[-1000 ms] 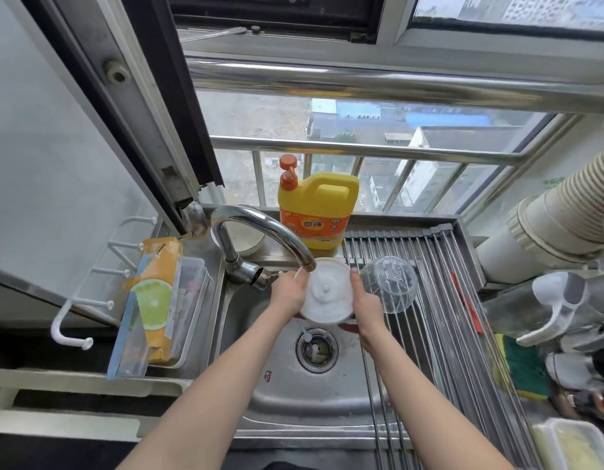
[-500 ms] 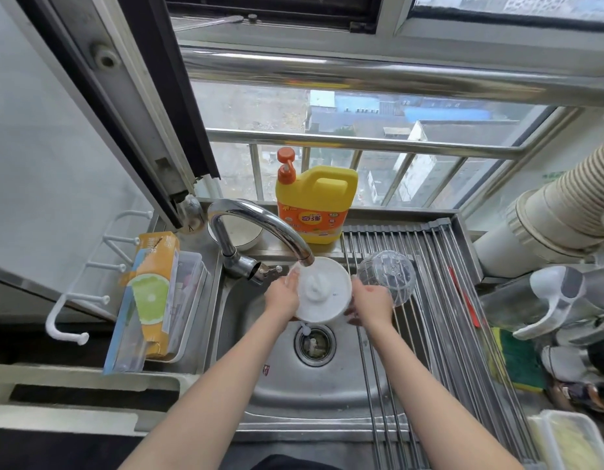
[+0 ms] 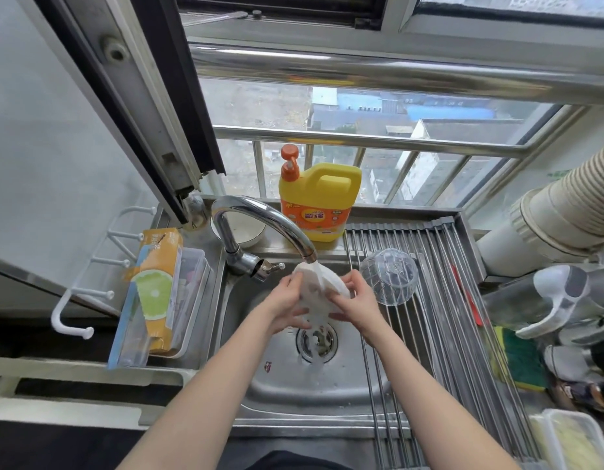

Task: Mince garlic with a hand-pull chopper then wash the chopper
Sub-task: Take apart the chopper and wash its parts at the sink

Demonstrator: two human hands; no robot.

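Note:
The white chopper lid (image 3: 322, 289) is tilted on edge under water running from the chrome faucet (image 3: 260, 222), above the steel sink (image 3: 314, 395). My left hand (image 3: 287, 305) holds its left side, fingers curled round the rim. On the other side my right hand (image 3: 353, 301) grips the edge. The clear chopper bowl (image 3: 389, 276) lies upside down on the roll-up drying rack (image 3: 439, 320), just right of my right hand. The lid's underside is blurred by motion and water.
A yellow dish soap bottle (image 3: 319, 201) stands behind the faucet. A lemon-print box in a clear tray (image 3: 158, 296) sits left of the sink. A green sponge (image 3: 521, 364), bottles and a container crowd the right counter. The drain strainer (image 3: 317, 340) lies below the hands.
The lid, earlier held face-up and flat, has been tilted on edge under the spout. Water now runs over it. Both hands shifted lower around it.

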